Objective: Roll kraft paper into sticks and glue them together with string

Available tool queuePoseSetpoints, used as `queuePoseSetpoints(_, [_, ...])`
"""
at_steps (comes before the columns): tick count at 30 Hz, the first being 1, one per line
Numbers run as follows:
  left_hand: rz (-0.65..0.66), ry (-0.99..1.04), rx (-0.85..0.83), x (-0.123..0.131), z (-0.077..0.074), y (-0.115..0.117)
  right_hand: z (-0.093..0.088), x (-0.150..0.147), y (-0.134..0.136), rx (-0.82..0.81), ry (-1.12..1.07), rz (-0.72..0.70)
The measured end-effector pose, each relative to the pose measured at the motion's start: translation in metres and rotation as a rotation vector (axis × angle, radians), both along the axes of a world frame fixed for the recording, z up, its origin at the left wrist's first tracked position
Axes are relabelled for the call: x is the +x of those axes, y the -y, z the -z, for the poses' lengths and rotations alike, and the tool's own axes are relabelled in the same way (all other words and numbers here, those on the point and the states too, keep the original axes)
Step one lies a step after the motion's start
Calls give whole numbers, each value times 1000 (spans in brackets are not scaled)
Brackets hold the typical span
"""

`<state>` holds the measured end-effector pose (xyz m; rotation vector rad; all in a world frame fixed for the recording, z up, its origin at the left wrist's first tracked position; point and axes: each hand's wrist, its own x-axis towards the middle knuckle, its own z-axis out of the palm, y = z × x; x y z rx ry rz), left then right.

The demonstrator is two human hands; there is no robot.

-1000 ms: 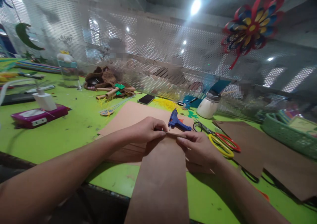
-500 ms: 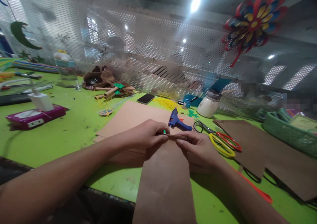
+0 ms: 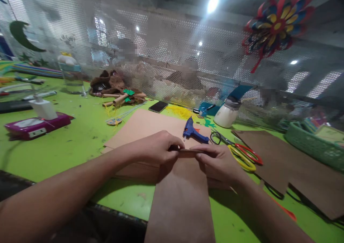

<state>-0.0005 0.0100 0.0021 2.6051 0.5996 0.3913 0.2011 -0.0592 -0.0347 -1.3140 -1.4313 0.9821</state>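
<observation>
A long strip of brown paper (image 3: 181,200) runs from the table toward me, its far end rolled or folded into a narrow edge. My left hand (image 3: 163,148) pinches the left end of that edge between thumb and fingers. At the right end, my right hand (image 3: 217,159) grips it the same way. Beneath and behind the hands lie larger tan paper sheets (image 3: 142,126). Just beyond my fingers, a blue glue gun (image 3: 194,131) rests on the sheets. Scissors with yellow and red handles (image 3: 244,157) lie right of my right hand.
On the green table (image 3: 80,135) sit a purple power strip (image 3: 40,126) with a white plug, a phone (image 3: 158,107), a white bottle (image 3: 227,112) and brown sheets (image 3: 290,164). A green basket (image 3: 314,144) stands far right. Behind is a perforated screen (image 3: 161,49); a flower pinwheel (image 3: 278,26) hangs above.
The folded edge has turned slightly between my fingers and shows wider now. My hands have shifted only a little; a small green bit by my left fingers is no longer visible.
</observation>
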Motion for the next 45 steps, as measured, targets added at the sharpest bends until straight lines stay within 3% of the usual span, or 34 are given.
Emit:
queuePoseSetpoints(2, [18, -32, -66, -1, -1, -2, 4, 1, 0, 50, 55, -26])
queuePoseSetpoints(6, [32, -23, -242, -1, 3, -9, 4, 4, -3, 379, 311, -128])
queuePoseSetpoints(9, [86, 119, -495, 1, 12, -6, 3, 6, -5, 535, 388, -157])
queuePoseSetpoints(11, [109, 239, -658, 4, 19, 1, 5, 7, -6, 576, 385, -146])
queuePoseSetpoints(13, [111, 293, -712, 7, 25, 8, 8, 8, -5, 575, 361, -140])
queuePoseSetpoints(16, [111, 259, -854, 9, 27, 9, 11, 9, -4, 561, 323, -133])
queuePoseSetpoints(22, [20, 143, -556, 7, 20, -3, 6, 10, -4, 541, 297, -132])
queuePoseSetpoints(27, [45, 135, -565, 9, 13, 3, 7, 10, -6, 468, 236, -122])
queuePoseSetpoints(31, [-35, 71, -500, 9, 7, 7, 5, 8, -5, 265, 150, -60])
queuePoseSetpoints(36, [-135, -5, -271, 9, 5, 5, -12, 7, 2, -43, 9, -99])
queuePoseSetpoints(40, [-130, 15, -168, 8, 6, 12, -22, 7, 5, -105, 14, -132])
queuePoseSetpoints(45, [-138, 26, -37, 5, 1, 24, -22, 9, 5, -138, -37, -160])
